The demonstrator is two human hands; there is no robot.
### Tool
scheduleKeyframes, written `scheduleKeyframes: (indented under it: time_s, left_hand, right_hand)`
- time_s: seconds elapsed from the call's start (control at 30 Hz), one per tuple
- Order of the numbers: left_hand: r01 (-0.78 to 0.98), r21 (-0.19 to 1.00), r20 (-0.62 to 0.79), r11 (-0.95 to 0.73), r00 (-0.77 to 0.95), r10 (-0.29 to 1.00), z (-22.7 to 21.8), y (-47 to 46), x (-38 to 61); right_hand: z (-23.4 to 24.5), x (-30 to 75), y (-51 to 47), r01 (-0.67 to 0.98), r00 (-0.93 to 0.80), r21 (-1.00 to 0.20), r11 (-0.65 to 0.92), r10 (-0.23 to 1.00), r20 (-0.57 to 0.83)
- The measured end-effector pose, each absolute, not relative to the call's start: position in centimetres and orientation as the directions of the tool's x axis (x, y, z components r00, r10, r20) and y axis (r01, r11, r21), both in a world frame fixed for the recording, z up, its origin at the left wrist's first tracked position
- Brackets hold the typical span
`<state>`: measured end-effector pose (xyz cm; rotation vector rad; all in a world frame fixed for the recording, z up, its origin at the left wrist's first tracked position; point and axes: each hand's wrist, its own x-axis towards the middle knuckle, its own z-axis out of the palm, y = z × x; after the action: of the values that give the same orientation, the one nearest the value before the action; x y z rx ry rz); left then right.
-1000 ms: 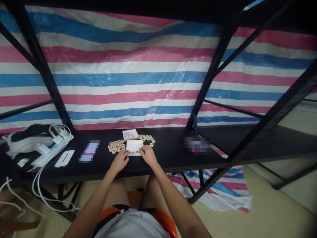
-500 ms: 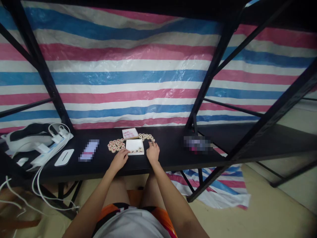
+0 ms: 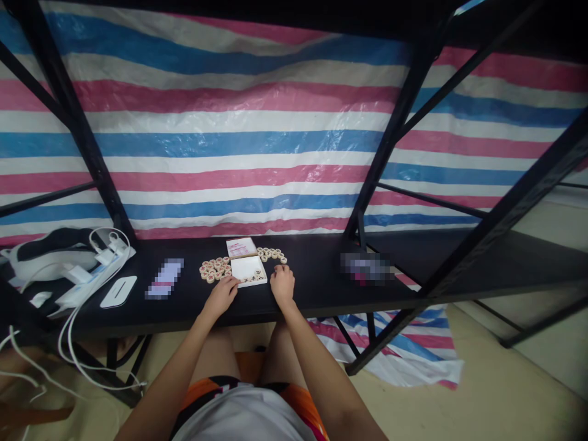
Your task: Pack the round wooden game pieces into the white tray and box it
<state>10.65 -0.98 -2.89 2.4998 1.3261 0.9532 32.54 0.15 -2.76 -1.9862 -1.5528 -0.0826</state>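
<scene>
A shallow white box (image 3: pixel 248 267) lies open on the black desk, with several round Chinese chess pieces (image 3: pixel 258 277) along its front and right sides. At the box's front left corner, my left hand (image 3: pixel 222 293) grips the edge. Just right of the box is my right hand (image 3: pixel 282 284), its fingers curled down; whatever they may hold is hidden. Left of the box, red-marked Chinese chess pieces (image 3: pixel 214 268) sit in a cluster. More pieces (image 3: pixel 271 253) form a curved group at the back right, beyond my right hand.
Behind the box lies its printed lid (image 3: pixel 241 247). A blurred-out phone-like thing (image 3: pixel 164 279), a white flat device (image 3: pixel 119 291) and a power strip with cables (image 3: pixel 98 269) are on the left. Another blurred object (image 3: pixel 367 268) lies right, near a black metal post (image 3: pixel 379 159).
My right hand has drawn back slightly from the right-hand pieces, its fingers more curled. The box has turned a little, and pieces inside now gather nearer its right corner.
</scene>
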Motion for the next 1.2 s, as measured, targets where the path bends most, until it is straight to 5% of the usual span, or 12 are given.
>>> scheduleKeyframes:
  time_s: [0.3, 0.47, 0.73, 1.2]
  left_hand:
    - [0.690, 0.416, 0.459, -0.593, 0.404, 0.792, -2.8, -1.1, 10.7]
    - [0.689, 0.419, 0.462, -0.592, 0.399, 0.792, -2.7, -1.2, 10.8]
    - [0.685, 0.418, 0.466, -0.596, 0.401, 0.789, -2.9, -1.0, 10.7]
    - [0.691, 0.408, 0.467, -0.596, 0.403, 0.787, -2.7, -1.2, 10.8]
  right_hand:
    - [-2.9, 32.8, 0.5, 0.874, 0.308, -0.479, -0.087, 0.860, 0.406]
    - [-3.0, 33.0, 0.6, 0.810, 0.163, -0.547, 0.212, 0.814, 0.557]
    - [-2.7, 32.1, -0.6, 0.683, -0.167, -0.451, 0.574, 0.724, 0.669]
    - [-1.7, 31.0, -1.4, 0.805, -0.331, -0.278, 0.523, 0.787, 0.521]
